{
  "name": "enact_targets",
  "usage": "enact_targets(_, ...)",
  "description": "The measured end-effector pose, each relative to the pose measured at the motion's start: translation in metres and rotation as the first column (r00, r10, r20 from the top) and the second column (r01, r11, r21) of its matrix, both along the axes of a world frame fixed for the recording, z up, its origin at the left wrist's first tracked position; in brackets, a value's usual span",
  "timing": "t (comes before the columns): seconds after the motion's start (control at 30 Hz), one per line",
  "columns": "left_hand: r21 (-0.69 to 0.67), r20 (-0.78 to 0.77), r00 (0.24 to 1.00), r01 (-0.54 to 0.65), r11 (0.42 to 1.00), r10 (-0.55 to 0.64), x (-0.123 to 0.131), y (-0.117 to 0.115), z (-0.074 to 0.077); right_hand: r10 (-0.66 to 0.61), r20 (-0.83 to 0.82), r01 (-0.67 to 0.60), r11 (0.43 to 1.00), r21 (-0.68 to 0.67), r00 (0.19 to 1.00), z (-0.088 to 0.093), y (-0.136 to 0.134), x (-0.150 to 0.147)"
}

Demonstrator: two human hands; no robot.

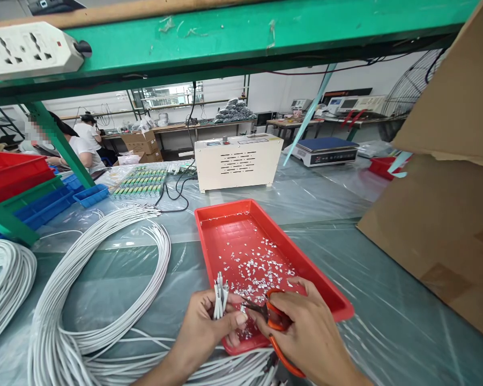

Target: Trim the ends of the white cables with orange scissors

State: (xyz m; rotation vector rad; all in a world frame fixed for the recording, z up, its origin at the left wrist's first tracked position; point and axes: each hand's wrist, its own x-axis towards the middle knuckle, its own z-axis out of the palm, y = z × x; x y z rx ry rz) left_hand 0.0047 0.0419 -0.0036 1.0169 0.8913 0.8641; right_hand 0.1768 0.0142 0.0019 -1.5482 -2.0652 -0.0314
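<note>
My left hand [203,324] is closed around a small bundle of white cables [220,297], whose cut ends point upward. In my right hand [311,327] are scissors with orange handles [280,348]; their dark blades reach toward my left thumb and fingertips. Whether the blades touch a cable I cannot tell. Both hands are over the near end of a red plastic tray [229,214], with many small silvery-white scraps [261,268] scattered on its floor. Under my wrists, more white cables [225,370] run across the table and join a large coil [56,300] on the left.
Another cable coil [12,284] lies at the far left. Behind the tray stand a cream metal box [237,163] and a scale [325,151]. Cardboard [438,236] leans in from the right. A green beam [225,37] crosses overhead. Two people sit in the left background.
</note>
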Motion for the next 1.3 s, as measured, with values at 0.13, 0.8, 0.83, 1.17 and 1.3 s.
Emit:
enact_targets(0.13, -0.004, -0.013, 1.000, 0.011, 1.000, -0.011, 0.000, 0.000, 0.003, 0.001, 0.022, -0.001, 1.000, 0.001, 1.000, -0.001, -0.001, -0.001)
enact_targets(0.8, 0.006, -0.070, 0.997, 0.014, 1.000, -0.013, 0.001, 0.000, 0.005, 0.016, 0.148, -0.037, 0.990, 0.134, 0.989, -0.002, -0.005, 0.007)
enact_targets(0.83, 0.005, -0.077, 0.997, 0.015, 1.000, -0.015, 0.002, 0.000, 0.005, 0.023, 0.159, -0.051, 0.984, 0.173, 0.987, -0.002, -0.005, 0.008)
enact_targets(1.17, 0.020, -0.140, 0.990, 0.034, 0.999, -0.031, 0.001, -0.001, 0.010, 0.044, -0.383, -0.054, 0.998, -0.015, 0.923, -0.005, -0.002, -0.004)
enact_targets(1.3, 0.076, -0.184, 0.979, 0.102, 0.992, -0.087, 0.001, -0.002, 0.013, 0.053, -0.596, -0.177, 0.973, -0.151, 0.801, -0.003, -0.001, -0.006)
